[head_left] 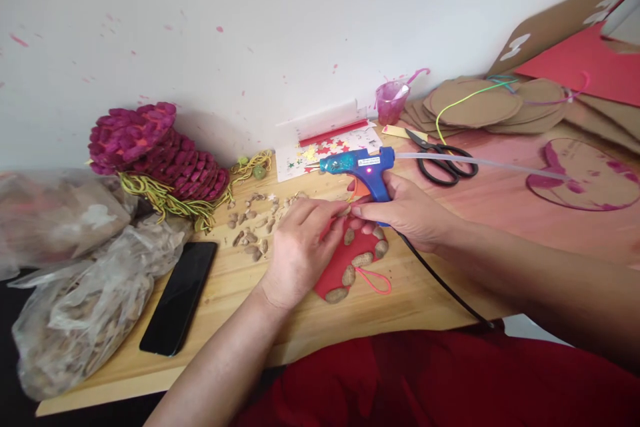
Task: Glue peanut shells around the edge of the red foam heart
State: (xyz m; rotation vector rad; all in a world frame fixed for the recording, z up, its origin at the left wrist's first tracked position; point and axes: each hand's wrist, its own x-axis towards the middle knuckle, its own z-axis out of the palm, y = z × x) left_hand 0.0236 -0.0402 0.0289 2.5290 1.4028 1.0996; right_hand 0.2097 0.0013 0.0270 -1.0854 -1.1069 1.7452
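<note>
My right hand point(413, 210) is wrapped round the handle of a blue glue gun point(357, 161), its nozzle pointing left and a clear glue stick point(480, 163) trailing from its back. My left hand point(307, 240) is closed beside it, fingertips pinching a small tan piece that looks like a peanut point(346, 211); the right thumb nearly meets it. Below both hands lies a red sheet point(330, 270) edged with several peanuts point(363, 259), partly covered by my fingers. A pink-red cord loop point(375, 280) sticks out from its right edge.
Loose peanuts point(250, 240), a black phone point(179, 297) and plastic bags point(100, 307) lie left, near stacked magenta-coated pieces point(160, 153). Behind are star-covered paper point(320, 155) and a stained cup point(391, 103). Black scissors point(445, 163) and cardboard discs point(473, 103) are right. A black cable point(445, 280) crosses the table.
</note>
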